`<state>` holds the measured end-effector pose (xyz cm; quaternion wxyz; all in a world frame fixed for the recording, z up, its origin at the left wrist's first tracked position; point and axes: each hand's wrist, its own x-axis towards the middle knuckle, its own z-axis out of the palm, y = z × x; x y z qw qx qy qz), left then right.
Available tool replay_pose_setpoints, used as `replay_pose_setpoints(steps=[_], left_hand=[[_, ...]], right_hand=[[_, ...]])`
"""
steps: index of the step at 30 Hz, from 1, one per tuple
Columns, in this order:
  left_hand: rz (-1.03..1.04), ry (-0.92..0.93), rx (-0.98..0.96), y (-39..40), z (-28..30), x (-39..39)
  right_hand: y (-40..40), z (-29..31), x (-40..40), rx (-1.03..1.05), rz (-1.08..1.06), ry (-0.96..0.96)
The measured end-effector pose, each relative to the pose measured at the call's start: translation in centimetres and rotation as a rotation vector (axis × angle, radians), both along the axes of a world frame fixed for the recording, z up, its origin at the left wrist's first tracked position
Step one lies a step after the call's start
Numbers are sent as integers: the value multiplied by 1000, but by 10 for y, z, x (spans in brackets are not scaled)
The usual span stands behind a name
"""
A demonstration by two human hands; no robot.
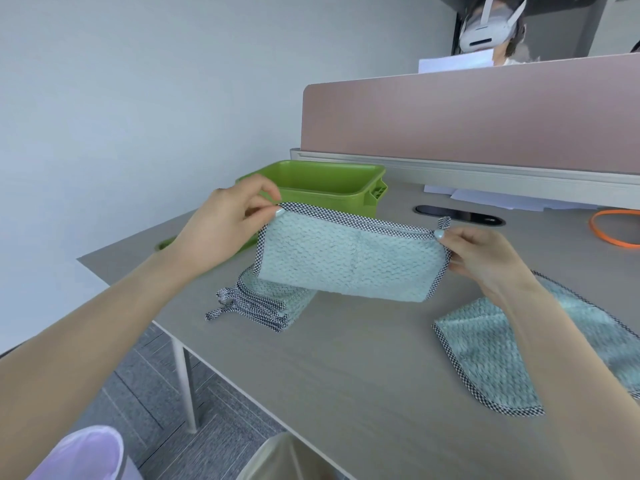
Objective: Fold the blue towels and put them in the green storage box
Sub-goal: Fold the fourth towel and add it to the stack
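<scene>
Two hands: left hand [221,225] and right hand [485,258] pinch folded towel's [349,263] top corners
Towel: stretched between them, just near of green box [332,183]

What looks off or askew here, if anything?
Little stands out. The folded stack on the table is a bit ragged, its checked loops splayed out to the left. Both hands pinch the towel's top corners level. The green box sits upright.
</scene>
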<state>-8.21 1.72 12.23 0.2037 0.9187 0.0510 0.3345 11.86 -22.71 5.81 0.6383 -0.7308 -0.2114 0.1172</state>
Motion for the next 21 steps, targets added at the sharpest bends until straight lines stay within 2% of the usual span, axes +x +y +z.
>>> replay_pose_setpoints(steps=[5, 10, 13, 14, 16, 19, 21], left_hand=[[17, 124, -298, 1, 4, 5], [-23, 398, -790, 2, 4, 8], [-26, 368, -963, 4, -2, 14], [-3, 324, -940, 3, -5, 18], [78, 182, -721, 0, -12, 26], [178, -76, -276, -14, -14, 32], [158, -195, -179, -22, -12, 32]], right_hand=[[-1, 7, -7, 161, 50, 15], [0, 5, -9, 142, 58, 120], [2, 6, -11, 194, 37, 242], [3, 6, -11, 215, 15, 253], [8, 6, -11, 273, -53, 213], [13, 6, -12, 351, -207, 1], [13, 9, -14, 385, -285, -132]])
